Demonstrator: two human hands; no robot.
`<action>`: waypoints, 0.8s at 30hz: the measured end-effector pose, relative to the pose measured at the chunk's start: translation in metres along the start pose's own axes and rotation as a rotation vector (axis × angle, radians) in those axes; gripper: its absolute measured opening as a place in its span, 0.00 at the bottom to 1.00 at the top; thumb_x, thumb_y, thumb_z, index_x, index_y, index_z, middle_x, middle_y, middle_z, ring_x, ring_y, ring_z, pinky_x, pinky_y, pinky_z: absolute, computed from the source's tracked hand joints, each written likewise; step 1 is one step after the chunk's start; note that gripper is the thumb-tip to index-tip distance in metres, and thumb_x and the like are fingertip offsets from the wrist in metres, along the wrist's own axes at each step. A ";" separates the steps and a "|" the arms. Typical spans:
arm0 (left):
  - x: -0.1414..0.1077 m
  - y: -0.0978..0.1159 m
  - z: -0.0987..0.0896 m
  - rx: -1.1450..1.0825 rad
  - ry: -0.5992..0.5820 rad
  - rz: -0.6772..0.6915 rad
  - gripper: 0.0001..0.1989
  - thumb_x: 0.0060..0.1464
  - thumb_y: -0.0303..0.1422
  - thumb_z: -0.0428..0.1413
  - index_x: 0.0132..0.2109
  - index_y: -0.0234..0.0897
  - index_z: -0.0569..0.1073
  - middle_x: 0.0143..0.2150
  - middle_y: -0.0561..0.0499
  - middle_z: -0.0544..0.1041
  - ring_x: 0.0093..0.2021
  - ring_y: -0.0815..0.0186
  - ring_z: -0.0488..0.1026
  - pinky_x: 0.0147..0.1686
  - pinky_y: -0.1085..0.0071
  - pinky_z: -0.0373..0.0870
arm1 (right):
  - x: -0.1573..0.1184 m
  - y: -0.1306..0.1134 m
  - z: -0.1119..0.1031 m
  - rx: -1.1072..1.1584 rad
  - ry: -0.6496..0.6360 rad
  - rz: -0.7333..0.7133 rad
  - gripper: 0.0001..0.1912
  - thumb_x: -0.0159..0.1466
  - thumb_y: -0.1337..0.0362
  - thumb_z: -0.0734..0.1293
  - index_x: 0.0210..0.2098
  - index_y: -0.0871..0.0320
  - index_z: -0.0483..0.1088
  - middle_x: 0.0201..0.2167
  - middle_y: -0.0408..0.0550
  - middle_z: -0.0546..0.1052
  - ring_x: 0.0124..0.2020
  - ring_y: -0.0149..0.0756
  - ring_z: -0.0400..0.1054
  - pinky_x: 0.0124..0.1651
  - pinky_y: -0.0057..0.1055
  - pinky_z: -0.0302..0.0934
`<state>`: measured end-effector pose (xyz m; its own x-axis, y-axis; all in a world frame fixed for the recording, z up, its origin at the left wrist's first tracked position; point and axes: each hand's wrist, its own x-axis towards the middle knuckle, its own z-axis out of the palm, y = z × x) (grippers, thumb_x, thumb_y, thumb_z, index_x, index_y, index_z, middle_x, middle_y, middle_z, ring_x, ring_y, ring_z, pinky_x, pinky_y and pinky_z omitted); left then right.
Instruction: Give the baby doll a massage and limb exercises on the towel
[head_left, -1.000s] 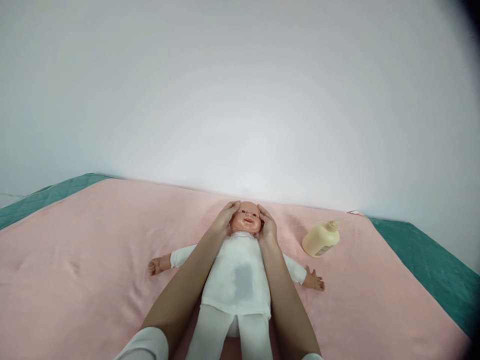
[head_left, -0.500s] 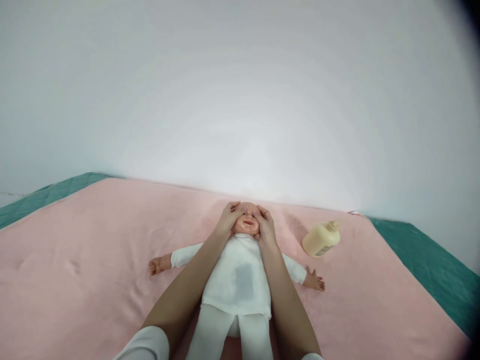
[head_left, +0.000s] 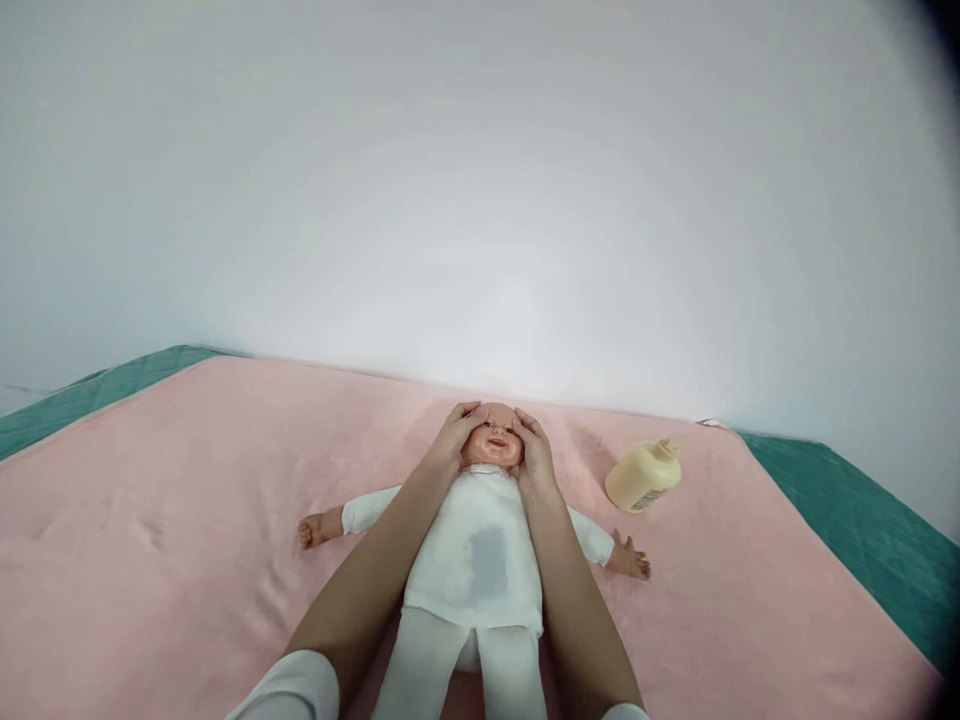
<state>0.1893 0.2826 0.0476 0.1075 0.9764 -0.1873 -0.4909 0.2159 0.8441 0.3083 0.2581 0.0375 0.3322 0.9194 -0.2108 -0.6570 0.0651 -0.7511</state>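
Observation:
A baby doll [head_left: 480, 550] in white clothes lies on its back on a pink sheet [head_left: 187, 520], arms spread and head toward the wall. A grey patch marks its front. My left hand [head_left: 459, 432] cups the left side of the doll's head, its thumb beside the brow. On the other side my right hand [head_left: 532, 445] cups the head too, with its thumb near the temple. The doll's eyes, nose and mouth show between my thumbs. Parts of my fingers are hidden behind the head.
A pale yellow pump bottle [head_left: 643, 478] stands on the sheet to the right of the doll's head. Green quilted bedding [head_left: 862, 520] shows past the sheet at both sides. A plain pale wall [head_left: 480, 200] rises behind the bed.
My thumbs have moved outward, from over the doll's eyes to the sides of its brow, so more of its face shows. Both hands stay around the head.

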 end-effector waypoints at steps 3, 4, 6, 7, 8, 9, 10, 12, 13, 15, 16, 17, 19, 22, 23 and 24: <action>0.003 -0.002 -0.002 -0.016 -0.019 0.006 0.17 0.46 0.33 0.66 0.43 0.37 0.71 0.38 0.48 0.75 0.37 0.63 0.75 0.42 0.64 0.73 | -0.001 0.001 0.001 0.021 0.007 -0.008 0.17 0.46 0.70 0.72 0.37 0.57 0.74 0.33 0.45 0.80 0.35 0.39 0.75 0.42 0.39 0.72; 0.004 -0.002 -0.003 -0.019 -0.024 0.005 0.17 0.46 0.32 0.65 0.43 0.37 0.71 0.38 0.48 0.75 0.37 0.63 0.75 0.42 0.63 0.74 | -0.001 0.001 0.001 0.025 0.001 -0.012 0.16 0.47 0.70 0.72 0.37 0.57 0.74 0.33 0.45 0.80 0.35 0.39 0.75 0.42 0.39 0.72; 0.007 -0.004 -0.004 -0.021 -0.026 -0.001 0.17 0.46 0.32 0.65 0.43 0.37 0.71 0.38 0.47 0.75 0.38 0.62 0.76 0.43 0.62 0.74 | -0.001 0.002 0.001 0.033 -0.013 -0.018 0.16 0.47 0.70 0.72 0.36 0.57 0.74 0.32 0.45 0.80 0.35 0.39 0.75 0.42 0.40 0.72; 0.008 -0.004 -0.005 -0.022 -0.024 -0.007 0.16 0.46 0.32 0.65 0.43 0.37 0.71 0.39 0.47 0.75 0.38 0.61 0.76 0.43 0.61 0.74 | -0.001 0.002 0.001 0.038 -0.017 -0.018 0.15 0.47 0.70 0.72 0.36 0.57 0.75 0.32 0.45 0.80 0.34 0.39 0.75 0.42 0.39 0.72; 0.009 -0.004 -0.005 -0.023 -0.019 -0.013 0.16 0.47 0.32 0.65 0.43 0.37 0.71 0.39 0.46 0.76 0.39 0.60 0.76 0.43 0.61 0.74 | 0.000 0.002 0.001 0.044 -0.018 -0.015 0.15 0.47 0.71 0.71 0.36 0.57 0.75 0.32 0.45 0.80 0.34 0.39 0.75 0.42 0.39 0.72; 0.009 -0.004 -0.005 -0.025 -0.013 -0.018 0.16 0.47 0.32 0.65 0.43 0.37 0.71 0.39 0.46 0.76 0.40 0.60 0.76 0.44 0.60 0.74 | 0.000 0.002 0.001 0.047 -0.013 -0.008 0.15 0.47 0.71 0.71 0.35 0.57 0.75 0.31 0.45 0.80 0.34 0.39 0.75 0.42 0.40 0.72; 0.009 -0.004 -0.005 -0.028 -0.007 -0.023 0.16 0.47 0.32 0.65 0.43 0.38 0.71 0.40 0.46 0.76 0.40 0.59 0.76 0.44 0.60 0.74 | 0.001 0.001 0.001 0.048 -0.008 0.001 0.15 0.47 0.72 0.70 0.35 0.57 0.75 0.31 0.45 0.80 0.34 0.39 0.75 0.43 0.40 0.72; 0.007 -0.002 -0.004 -0.035 -0.006 -0.029 0.15 0.47 0.31 0.65 0.42 0.38 0.72 0.40 0.46 0.76 0.41 0.58 0.77 0.45 0.59 0.74 | 0.002 0.001 0.000 0.046 -0.006 0.018 0.15 0.48 0.73 0.69 0.36 0.57 0.76 0.31 0.46 0.80 0.35 0.40 0.76 0.45 0.42 0.72; 0.006 0.000 -0.004 -0.040 -0.009 -0.032 0.14 0.48 0.31 0.65 0.42 0.38 0.72 0.40 0.46 0.76 0.41 0.58 0.77 0.45 0.59 0.74 | 0.002 0.000 0.000 0.044 -0.010 0.026 0.15 0.48 0.73 0.69 0.36 0.57 0.76 0.31 0.46 0.80 0.35 0.41 0.76 0.47 0.44 0.71; 0.001 0.004 -0.003 -0.047 -0.024 -0.037 0.13 0.49 0.31 0.64 0.43 0.37 0.73 0.40 0.46 0.76 0.41 0.60 0.76 0.45 0.60 0.74 | 0.002 -0.001 -0.001 0.050 -0.024 0.041 0.15 0.49 0.73 0.70 0.37 0.57 0.76 0.32 0.47 0.80 0.36 0.42 0.76 0.48 0.46 0.70; -0.001 0.006 -0.003 -0.048 -0.032 -0.041 0.12 0.50 0.31 0.63 0.43 0.37 0.73 0.40 0.46 0.76 0.40 0.60 0.76 0.45 0.61 0.73 | 0.002 -0.001 -0.001 0.055 -0.029 0.048 0.16 0.49 0.73 0.69 0.38 0.58 0.76 0.32 0.48 0.80 0.37 0.43 0.76 0.49 0.47 0.70; -0.002 0.009 -0.002 -0.045 -0.037 -0.043 0.11 0.51 0.31 0.62 0.43 0.37 0.73 0.40 0.46 0.76 0.40 0.61 0.76 0.45 0.62 0.73 | 0.001 -0.002 -0.001 0.060 -0.031 0.057 0.17 0.49 0.73 0.69 0.39 0.58 0.76 0.33 0.49 0.81 0.37 0.44 0.76 0.49 0.48 0.70; -0.004 0.012 -0.002 -0.035 -0.036 -0.044 0.11 0.51 0.30 0.61 0.43 0.38 0.74 0.41 0.46 0.77 0.40 0.62 0.76 0.45 0.63 0.73 | 0.000 -0.003 0.000 0.065 -0.029 0.074 0.18 0.49 0.73 0.68 0.40 0.59 0.75 0.33 0.51 0.81 0.37 0.45 0.77 0.49 0.50 0.70; -0.003 0.013 -0.002 -0.030 -0.010 -0.049 0.10 0.52 0.29 0.61 0.43 0.37 0.74 0.40 0.47 0.77 0.39 0.63 0.76 0.42 0.66 0.73 | -0.002 -0.005 0.003 0.067 -0.004 0.087 0.18 0.49 0.73 0.68 0.40 0.60 0.75 0.33 0.51 0.81 0.35 0.45 0.77 0.48 0.50 0.70; -0.003 0.012 -0.001 -0.039 -0.004 -0.046 0.10 0.52 0.30 0.61 0.43 0.37 0.73 0.39 0.47 0.76 0.38 0.63 0.75 0.41 0.67 0.73 | -0.002 -0.004 0.004 0.072 0.005 0.078 0.17 0.49 0.73 0.68 0.39 0.60 0.75 0.33 0.51 0.81 0.35 0.44 0.77 0.48 0.49 0.70; -0.002 0.011 -0.001 -0.052 -0.007 -0.044 0.10 0.52 0.31 0.61 0.42 0.37 0.73 0.38 0.48 0.76 0.37 0.64 0.75 0.40 0.67 0.73 | -0.003 -0.004 0.004 0.077 0.008 0.061 0.16 0.49 0.72 0.68 0.39 0.60 0.75 0.33 0.51 0.81 0.36 0.44 0.77 0.48 0.48 0.70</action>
<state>0.1828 0.2826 0.0571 0.1353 0.9661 -0.2199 -0.5297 0.2581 0.8080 0.3070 0.2569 0.0436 0.2955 0.9194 -0.2596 -0.7263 0.0396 -0.6863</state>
